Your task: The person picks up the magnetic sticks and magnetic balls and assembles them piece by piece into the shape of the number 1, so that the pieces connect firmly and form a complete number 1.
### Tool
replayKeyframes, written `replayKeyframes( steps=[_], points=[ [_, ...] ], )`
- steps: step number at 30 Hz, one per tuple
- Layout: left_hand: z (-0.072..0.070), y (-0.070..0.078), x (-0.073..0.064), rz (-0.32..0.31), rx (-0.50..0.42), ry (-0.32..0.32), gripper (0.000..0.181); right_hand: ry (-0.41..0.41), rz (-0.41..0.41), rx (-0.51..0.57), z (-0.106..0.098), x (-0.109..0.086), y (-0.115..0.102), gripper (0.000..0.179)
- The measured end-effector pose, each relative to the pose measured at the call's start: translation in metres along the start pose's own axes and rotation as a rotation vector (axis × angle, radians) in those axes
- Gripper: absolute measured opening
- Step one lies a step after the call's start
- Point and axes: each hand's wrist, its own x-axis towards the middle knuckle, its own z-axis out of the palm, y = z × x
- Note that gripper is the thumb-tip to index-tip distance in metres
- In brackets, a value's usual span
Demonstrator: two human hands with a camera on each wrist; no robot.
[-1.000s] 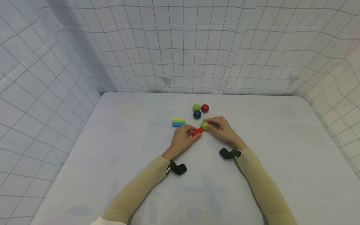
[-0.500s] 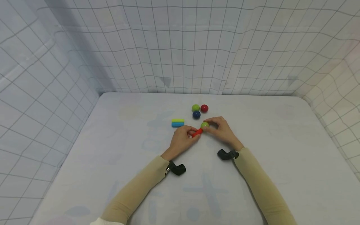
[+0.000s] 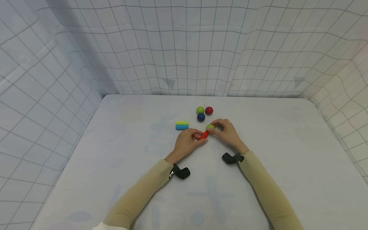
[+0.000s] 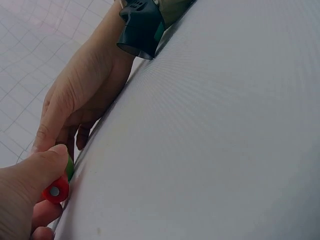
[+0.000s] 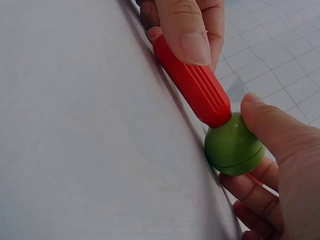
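Note:
My left hand pinches a red ridged magnetic rod between thumb and fingers. A silver disc shows in the rod's near end in the left wrist view. The rod's other end touches a green ball, which my right hand holds between thumb and fingertips. In the right wrist view a thin seam circles the ball, and a sliver of red shows beneath it, too little to tell what it is. Both pieces are at or just above the white table; the gap, if any, cannot be judged.
Beyond the hands a second green ball, a dark red ball and a dark blue ball sit close together. A yellow rod and a blue rod lie side by side near my left fingers. A gridded curtain stands behind the table.
The red rod and the held green ball have shifted very slightly to the right together. My left thumb has moved a little along the rod. The other balls and rods stay put.

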Motion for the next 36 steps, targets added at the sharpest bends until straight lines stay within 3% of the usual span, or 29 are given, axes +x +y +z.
replayKeyframes(
  steps=[13, 22, 29, 33, 36],
  points=[
    [0.002, 0.003, 0.001, 0.026, -0.006, 0.015, 0.025, 0.044, 0.043, -0.005, -0.007, -0.001, 0.001, 0.032],
    [0.003, 0.001, 0.002, 0.033, -0.071, 0.066, 0.019, 0.110, 0.058, -0.008, -0.007, 0.002, 0.008, 0.033],
    [0.000, 0.003, 0.001, 0.036, -0.057, 0.087, 0.017, 0.127, 0.065, -0.011, -0.006, 0.003, 0.009, 0.034],
    [-0.003, 0.004, 0.000, 0.066, -0.037, 0.114, 0.018, 0.123, 0.067, -0.006, -0.004, 0.003, 0.006, 0.034],
    [-0.005, 0.005, 0.002, 0.130, -0.007, 0.147, 0.017, 0.120, 0.071, -0.007, -0.004, 0.003, 0.006, 0.034]
  ],
)
